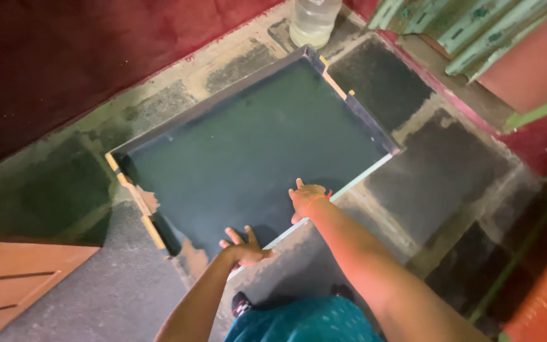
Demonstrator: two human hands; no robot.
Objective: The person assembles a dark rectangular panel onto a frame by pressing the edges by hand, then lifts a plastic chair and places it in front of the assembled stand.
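The floor [451, 164] is taking up most of the view: rough concrete stained in dark square patches, edged by a deep red strip at the top left and right. On it a large framed screen [254, 152] is lying flat and turned at an angle, a dark green mesh panel stretched inside a thin rectangular frame with a pale near edge and yellowish tape showing at the corners and along the left side. A wooden board [14, 278] is sitting at the lower left, green slatted pieces [476, 31] are leaning at the upper right, and a clear plastic bottle [314, 19] is standing just beyond the screen's far corner.

The person is bending over the near edge, teal clothing showing at the bottom. The left hand [243, 248] is resting with fingers spread on the near edge of the frame, close to the near-left corner; its grip is released, flat rather than curled round anything. The right hand [307, 201] is lying further along the same edge, fingers extended onto the mesh, an orange thread round the wrist; its grip is also released, pressing rather than grasping.

The screen is looking light for its size but awkward and wide. The frame is probably stiff, while the mesh seems taut and easily dented or torn, so the frame bars on opposite sides are looking like the safest places to take hold.
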